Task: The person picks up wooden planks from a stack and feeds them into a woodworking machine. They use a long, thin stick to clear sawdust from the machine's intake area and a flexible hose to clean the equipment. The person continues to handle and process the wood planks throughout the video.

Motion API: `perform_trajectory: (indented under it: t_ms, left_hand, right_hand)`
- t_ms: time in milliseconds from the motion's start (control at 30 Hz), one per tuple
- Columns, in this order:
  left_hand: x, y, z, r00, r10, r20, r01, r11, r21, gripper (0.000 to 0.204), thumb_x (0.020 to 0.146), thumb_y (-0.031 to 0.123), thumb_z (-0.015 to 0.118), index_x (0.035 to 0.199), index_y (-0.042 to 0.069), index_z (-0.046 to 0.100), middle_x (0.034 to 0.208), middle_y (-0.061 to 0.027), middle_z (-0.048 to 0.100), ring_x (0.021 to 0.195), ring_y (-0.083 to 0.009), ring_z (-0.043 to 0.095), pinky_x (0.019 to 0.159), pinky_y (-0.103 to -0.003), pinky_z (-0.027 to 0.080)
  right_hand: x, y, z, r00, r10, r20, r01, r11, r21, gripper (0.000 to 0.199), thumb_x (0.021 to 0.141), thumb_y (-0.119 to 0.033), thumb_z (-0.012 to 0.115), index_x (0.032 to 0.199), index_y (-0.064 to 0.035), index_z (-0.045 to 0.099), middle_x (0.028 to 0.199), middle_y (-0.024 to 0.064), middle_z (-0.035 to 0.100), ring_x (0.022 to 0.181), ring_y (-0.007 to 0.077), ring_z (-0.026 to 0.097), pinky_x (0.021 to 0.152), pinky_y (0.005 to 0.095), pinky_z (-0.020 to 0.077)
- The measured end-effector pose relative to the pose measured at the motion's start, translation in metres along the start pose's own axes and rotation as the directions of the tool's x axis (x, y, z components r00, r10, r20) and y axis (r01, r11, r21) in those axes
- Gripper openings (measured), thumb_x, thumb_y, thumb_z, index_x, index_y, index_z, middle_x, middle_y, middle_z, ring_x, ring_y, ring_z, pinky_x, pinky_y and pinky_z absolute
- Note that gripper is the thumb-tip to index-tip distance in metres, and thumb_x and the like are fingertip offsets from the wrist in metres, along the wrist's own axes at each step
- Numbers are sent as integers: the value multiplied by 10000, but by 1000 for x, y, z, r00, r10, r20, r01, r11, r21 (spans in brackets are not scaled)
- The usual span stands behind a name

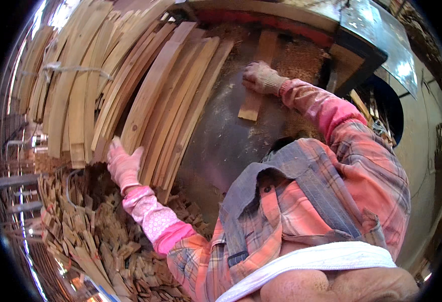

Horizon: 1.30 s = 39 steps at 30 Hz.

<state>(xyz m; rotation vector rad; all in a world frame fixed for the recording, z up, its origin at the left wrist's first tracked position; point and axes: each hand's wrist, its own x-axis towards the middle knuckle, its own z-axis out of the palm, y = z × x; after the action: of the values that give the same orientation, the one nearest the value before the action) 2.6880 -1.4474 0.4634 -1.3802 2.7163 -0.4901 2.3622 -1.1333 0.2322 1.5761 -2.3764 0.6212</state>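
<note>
My left hand [124, 163], in a pale pink work glove, is at the near ends of a row of long wooden planks [153, 93]. Its thumb stands apart from the fingers, and the fingertips reach the end of a plank. My right hand [263, 79], gloved too, is closed over a short flat wooden board [251, 106] on the dark metal tabletop [206, 133]. The board's near end sticks out below the hand, and its far part runs on behind it. The undersides of the right fingers are hidden.
More stacked planks [75, 95], tied with a strip, stand at the far left. Below them lies a big heap of wood offcuts [115, 246]. Sawdust [304, 63] covers the back of the table, beside a metal-topped machine part [377, 38]. A dark round bin [389, 108] stands at right.
</note>
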Motion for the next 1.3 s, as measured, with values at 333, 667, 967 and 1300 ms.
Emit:
perform_trajectory:
  t_ms: [333,667,967,1300]
  left_hand:
    - [-42,32,-4,978,-25,-206,7,996,-88,870,767,390,847,1505,188,431,1431,-161,547,1329,-373,505,1071,-504,438]
    - [-97,167,91,970,234,61,-202,924,-324,759,722,442,858,1325,129,519,1255,-190,623,1153,-430,614,937,-534,528]
    - [-83,171,121,823,462,-330,-568,670,-478,762,811,382,812,1433,45,528,1375,-250,571,1278,-412,549,1101,-481,430]
    - [21,30,20,995,92,-37,-95,993,-69,980,784,463,818,1553,111,323,1548,-190,418,1439,-374,391,1147,-535,352]
  right_hand:
    - [-12,-31,-26,976,189,-103,-191,982,-4,223,844,-278,664,982,-117,732,1121,81,702,1109,308,634,936,443,504]
    - [1,-125,-31,994,-40,-97,58,982,181,221,770,-213,682,968,-130,731,1111,61,709,1075,291,653,940,429,528]
    - [24,-97,9,994,84,74,-82,996,-21,242,798,-341,671,814,-113,751,934,96,716,1019,313,658,939,443,499]
    - [31,10,-3,990,72,118,-62,995,-82,287,896,-339,623,901,-68,715,979,145,701,1051,346,644,930,479,495]
